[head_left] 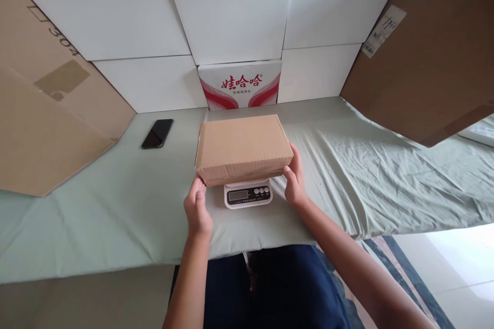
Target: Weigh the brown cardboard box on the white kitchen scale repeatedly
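Head view: looking down at a table covered in pale green cloth, with two bare hands at a box.
Box: a shut brown cardboard box sits on top of a small white kitchen scale at the middle of the table; the scale's display pokes out at the box's 6 o'clock edge.
Progress: judging from how things lie, the box is already set on the scale, though both hands are on it; the display is too small to read.
Left hand: the left hand is at the box's 7 o'clock corner, fingers curled narrow, fingertips touching the lower edge.
Right hand: the right hand is at the box's 4 o'clock corner, thumb on the front face, fingers wrapped along the side, holding it lightly.
Arms: both forearms reach up from 6 o'clock, the right one angled in from 5 o'clock.
Phone: a black phone lies flat at 10 o'clock from the box, well apart.
Carton: a white carton with red print stands at 12 o'clock, just behind the box.
Surround: white boards line the back; large brown cardboard sheets lean at 9 and 2 o'clock.
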